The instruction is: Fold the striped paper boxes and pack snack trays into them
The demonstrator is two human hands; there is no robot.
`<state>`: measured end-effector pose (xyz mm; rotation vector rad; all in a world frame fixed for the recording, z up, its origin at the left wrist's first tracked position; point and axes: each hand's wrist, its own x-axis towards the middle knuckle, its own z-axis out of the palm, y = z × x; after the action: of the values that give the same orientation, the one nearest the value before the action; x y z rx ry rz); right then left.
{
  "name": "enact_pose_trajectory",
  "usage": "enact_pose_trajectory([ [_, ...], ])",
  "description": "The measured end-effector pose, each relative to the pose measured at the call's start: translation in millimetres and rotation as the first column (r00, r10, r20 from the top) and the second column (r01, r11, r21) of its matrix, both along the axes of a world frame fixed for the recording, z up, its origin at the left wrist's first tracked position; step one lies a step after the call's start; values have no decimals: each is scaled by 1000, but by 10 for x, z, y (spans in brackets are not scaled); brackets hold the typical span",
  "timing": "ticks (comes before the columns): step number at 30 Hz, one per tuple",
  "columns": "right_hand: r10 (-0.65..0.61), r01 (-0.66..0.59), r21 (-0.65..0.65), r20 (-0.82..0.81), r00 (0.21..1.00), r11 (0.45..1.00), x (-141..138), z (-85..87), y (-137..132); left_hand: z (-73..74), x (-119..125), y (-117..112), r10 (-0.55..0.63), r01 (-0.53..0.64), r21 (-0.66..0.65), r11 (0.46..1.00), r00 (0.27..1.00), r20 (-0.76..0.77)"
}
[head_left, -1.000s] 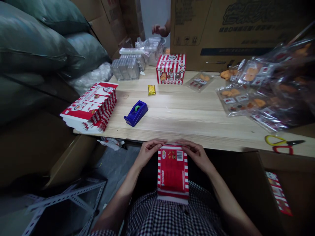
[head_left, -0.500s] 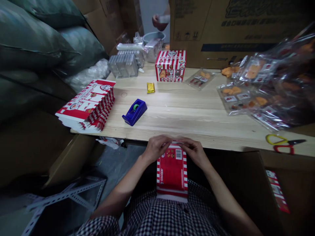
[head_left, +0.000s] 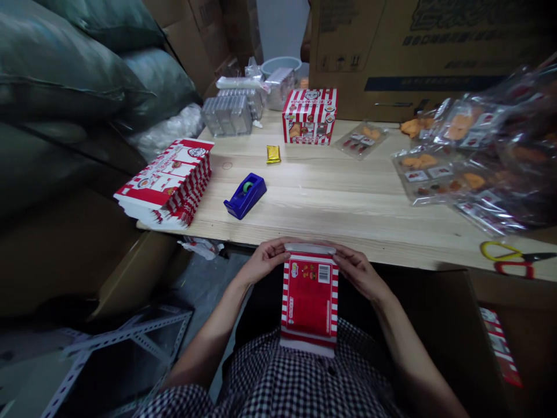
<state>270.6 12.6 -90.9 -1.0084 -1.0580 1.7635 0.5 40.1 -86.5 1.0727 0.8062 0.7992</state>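
A: Well, what is hidden or hard to make out?

B: The striped box is held just short of the table's near edge, over a checked lap, and its lower end is pressed against the cloth. Part of each hand's fingertips is covered by the white flap at the box's top end. The print on the box is too small to be read. At the table's right end, the clear bags are blurred and cut off by the frame, and the scissors on the near edge are partly cut off too.

A: How is the box gripped?

B: The left hand is curled around the top left corner and the right hand around the top right one. The fingers of both are closed on the flap, with the box upright between them.

A: And the edges, the open room?

B: A wide strip of bare wood is seen along the table's near edge, directly beyond the hands. The tape dispenser is set on the table's left half, well apart from the hands. The stack of flat cartons is laid at the table's left end and overhangs its corner.
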Motion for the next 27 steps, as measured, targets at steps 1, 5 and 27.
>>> enact_pose_trajectory([
  [1,-17,17,-19,-28,999,1000,-2,-15,-16,3,1,-11,4,-4,-7,1000,1000,20],
  [5,-127,127,23,2,992,992,-33,-25,-40,89,12,-37,8,-8,29,1000,1000,-23],
  [27,2,-45,157,266,964,987,-4,234,260,286,26,275,-151,187,131,974,959,-241],
])
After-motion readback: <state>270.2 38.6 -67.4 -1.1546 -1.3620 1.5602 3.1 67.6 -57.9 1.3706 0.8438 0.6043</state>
